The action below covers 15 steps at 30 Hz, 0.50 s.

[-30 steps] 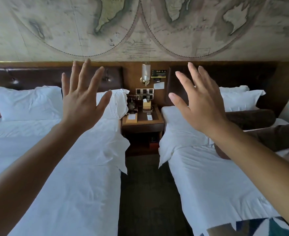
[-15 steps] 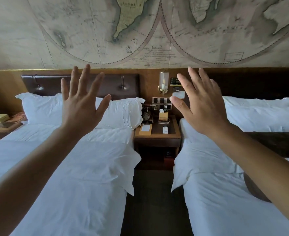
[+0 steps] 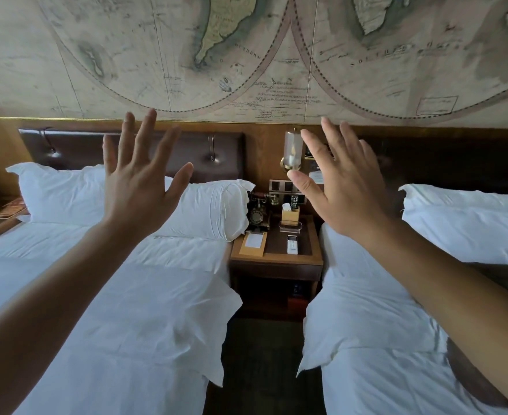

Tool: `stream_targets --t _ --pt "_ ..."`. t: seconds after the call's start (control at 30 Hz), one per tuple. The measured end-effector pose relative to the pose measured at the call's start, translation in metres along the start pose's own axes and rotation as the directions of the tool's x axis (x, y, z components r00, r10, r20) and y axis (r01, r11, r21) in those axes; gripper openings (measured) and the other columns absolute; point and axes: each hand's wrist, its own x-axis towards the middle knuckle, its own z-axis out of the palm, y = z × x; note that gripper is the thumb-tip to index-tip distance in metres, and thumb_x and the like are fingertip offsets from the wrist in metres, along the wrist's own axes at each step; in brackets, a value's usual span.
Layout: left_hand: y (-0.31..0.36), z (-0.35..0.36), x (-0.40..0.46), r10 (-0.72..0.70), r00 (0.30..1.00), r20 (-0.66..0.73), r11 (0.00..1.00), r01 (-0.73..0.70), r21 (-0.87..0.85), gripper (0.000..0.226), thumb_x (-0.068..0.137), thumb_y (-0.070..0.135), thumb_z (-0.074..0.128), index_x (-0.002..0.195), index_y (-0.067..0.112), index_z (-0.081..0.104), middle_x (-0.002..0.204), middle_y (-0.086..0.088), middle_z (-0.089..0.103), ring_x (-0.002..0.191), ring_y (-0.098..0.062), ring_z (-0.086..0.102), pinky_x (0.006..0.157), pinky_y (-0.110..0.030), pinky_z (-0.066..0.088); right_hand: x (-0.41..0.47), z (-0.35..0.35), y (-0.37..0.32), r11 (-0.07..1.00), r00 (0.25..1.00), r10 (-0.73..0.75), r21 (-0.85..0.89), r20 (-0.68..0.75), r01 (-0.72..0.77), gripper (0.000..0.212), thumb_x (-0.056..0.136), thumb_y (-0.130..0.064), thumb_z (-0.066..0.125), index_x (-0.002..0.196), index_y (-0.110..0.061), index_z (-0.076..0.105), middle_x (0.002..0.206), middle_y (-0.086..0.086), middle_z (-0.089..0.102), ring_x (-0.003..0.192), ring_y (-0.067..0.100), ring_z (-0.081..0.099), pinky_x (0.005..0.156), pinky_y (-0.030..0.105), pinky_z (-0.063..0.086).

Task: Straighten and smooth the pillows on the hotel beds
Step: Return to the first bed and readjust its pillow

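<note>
Open aisle between left bed [image 3: 144,319] and right bed [image 3: 375,339], closed at the far end by nightstand [image 3: 276,260]. Nightstand top crowded: telephone [image 3: 257,215], tissue box [image 3: 290,215], remote [image 3: 292,244], notepad [image 3: 253,241]. Wall lamp [image 3: 291,151] jutting out above. Free air over both mattresses up to left pillows [image 3: 204,209] and right pillows [image 3: 468,223].

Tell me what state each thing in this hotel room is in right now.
Left hand: raised, fingers spread, holding nothing.
Right hand: raised, fingers straight, holding nothing.
White pillows on the left bed: propped against the headboard, creased.
White pillows on the right bed: lying stacked, fairly smooth.
White sheet on the left bed: wrinkled, corner hanging over the edge.
Glass wall lamp: lit.
</note>
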Motion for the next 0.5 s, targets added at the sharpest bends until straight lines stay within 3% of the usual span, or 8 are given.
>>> stream_targets --t 0.3,0.5 --pt "-0.079 0.115 0.112 0.060 0.998 -0.003 0.998 -0.060 -0.004 0.059 0.104 0.056 0.038 0.158 0.033 0.038 0.174 -0.005 0.015 0.162 -0.035 0.004 0.126 -0.065 0.007 0.132 0.102 0.004 1.000 1.000 -0.003 -0.015 0.002 0.003 0.077 0.100 -0.071 0.020 0.161 -0.025 0.024 0.170 0.010 0.014 0.157 0.034 0.013 0.122 0.057 0.021" --pt "-0.114 0.186 0.145 0.021 1.000 0.018 1.000 -0.021 -0.019 0.060 0.103 0.055 0.039 0.158 0.032 0.038 0.174 -0.005 0.016 0.162 -0.034 0.005 0.126 -0.064 0.009 0.186 0.162 0.018 1.000 0.999 -0.005 0.017 0.032 0.005 0.076 0.100 -0.069 0.023 0.161 -0.025 0.026 0.171 0.009 0.014 0.157 0.032 0.014 0.122 0.057 0.020"
